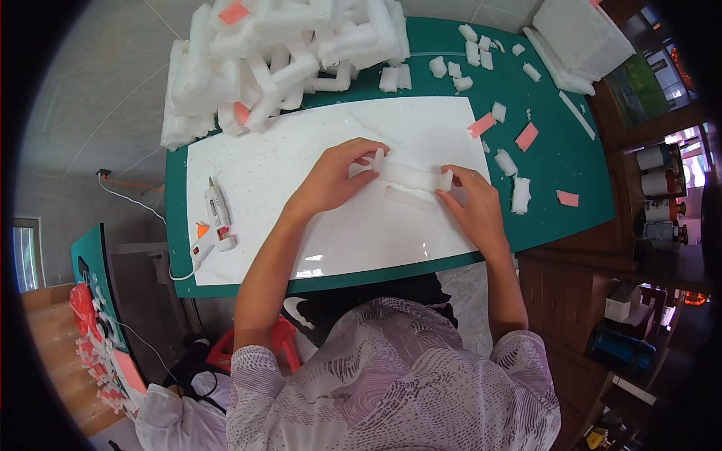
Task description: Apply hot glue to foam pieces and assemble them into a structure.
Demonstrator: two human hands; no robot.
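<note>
From where I stand, the piece being worked on, a white foam bar (410, 176), sits between the person's two hands, just over the middle of a glossy white board (252, 169). The left hand (336, 179) has its thumb and fingers drawn close around a small upright bit at one end; the right hand (479, 204) pinches the other end the same way, its fingers nearly together. Whether those end bits are fixed to the bar or only pressed there, I cannot tell.

Much looks done already: a tall pile of white foam pieces (282, 64), some seemingly joined at angles, is stacked at the back left, partly over the board. Yet plenty seems left to use, with loose white blocks (520, 194) and pink strips (526, 136) scattered along the right of the green desk (575, 154). A white glue gun (218, 214) lies on the board's left side, in neither hand.

The board shines with reflections and carries small crumbs. A large white block (583, 41) stands at the desk's far right corner. Beyond are a grey wall (113, 90), wooden shelves on the right, a red stool (284, 340) below and, lower left, another person (169, 417) beside a second green desk (105, 263).
</note>
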